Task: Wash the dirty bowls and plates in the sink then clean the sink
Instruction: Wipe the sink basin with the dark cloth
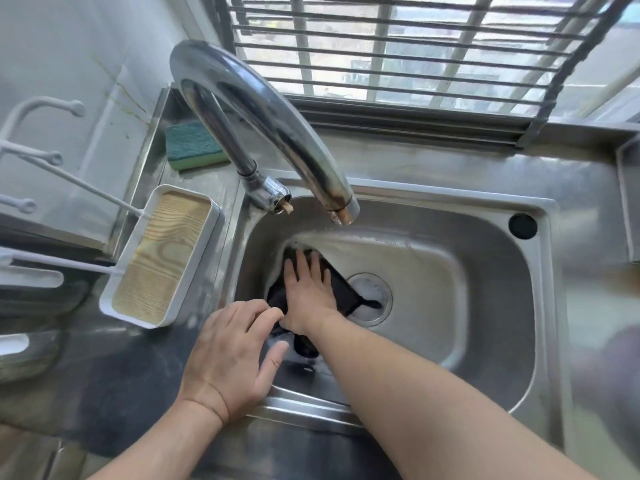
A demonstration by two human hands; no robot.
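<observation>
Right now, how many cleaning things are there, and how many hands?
Sponges: 1, the green sponge behind the tap.
Cloths: 1, the dark cloth in the sink.
Hands: 2, left hand and right hand.
Total: 4

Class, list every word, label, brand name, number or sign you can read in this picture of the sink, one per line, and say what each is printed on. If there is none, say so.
No readable text in this view.
The faucet, green sponge, white tray, steel sink and the dark cloth under the right hand bear no visible words, brand marks or numbers.
</observation>
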